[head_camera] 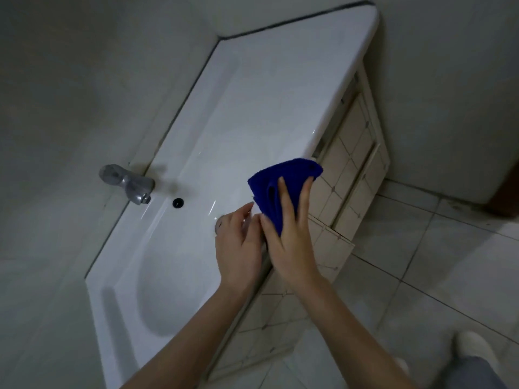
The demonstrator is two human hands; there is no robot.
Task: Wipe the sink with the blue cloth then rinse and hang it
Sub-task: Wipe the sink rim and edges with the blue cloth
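The blue cloth is folded and held over the front rim of the white sink. My right hand grips it, fingers spread across its top side. My left hand sits just left of it over the basin's edge, fingertips touching the cloth's lower corner; whether it grips the cloth I cannot tell. The oval basin lies below my left forearm. A metal tap stands at the sink's back edge, with the dark overflow hole beside it.
Grey walls close in behind and left of the sink. A tiled cabinet front runs under the counter. Pale floor tiles spread to the right, and my foot in a light shoe shows at the lower right.
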